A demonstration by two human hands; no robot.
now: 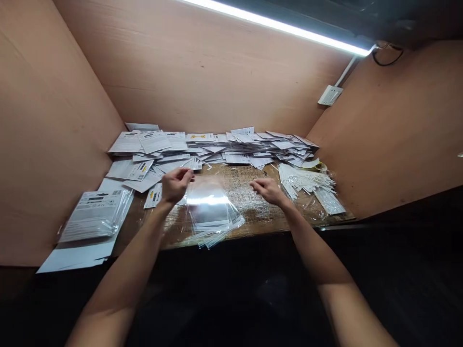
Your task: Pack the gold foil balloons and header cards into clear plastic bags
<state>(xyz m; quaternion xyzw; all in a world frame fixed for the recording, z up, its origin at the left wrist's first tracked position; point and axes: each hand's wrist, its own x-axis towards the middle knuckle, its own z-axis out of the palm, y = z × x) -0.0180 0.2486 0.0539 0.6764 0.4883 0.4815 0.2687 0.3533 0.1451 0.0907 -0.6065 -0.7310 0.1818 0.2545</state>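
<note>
My left hand (176, 184) pinches the top left edge of a clear plastic bag (207, 190), lifted a little above a fanned stack of clear bags (213, 222) at the table's front middle. My right hand (268, 189) hovers to the right of that bag, over the table, fingers loosely spread and holding nothing. The raised bag's right side is hard to see against the glare.
A long heap of white printed cards (220, 147) runs along the back of the wooden table (255, 217). Bagged cards (96, 214) lie stacked at the left front. White thin strips (307, 182) lie at the right. Board walls enclose three sides.
</note>
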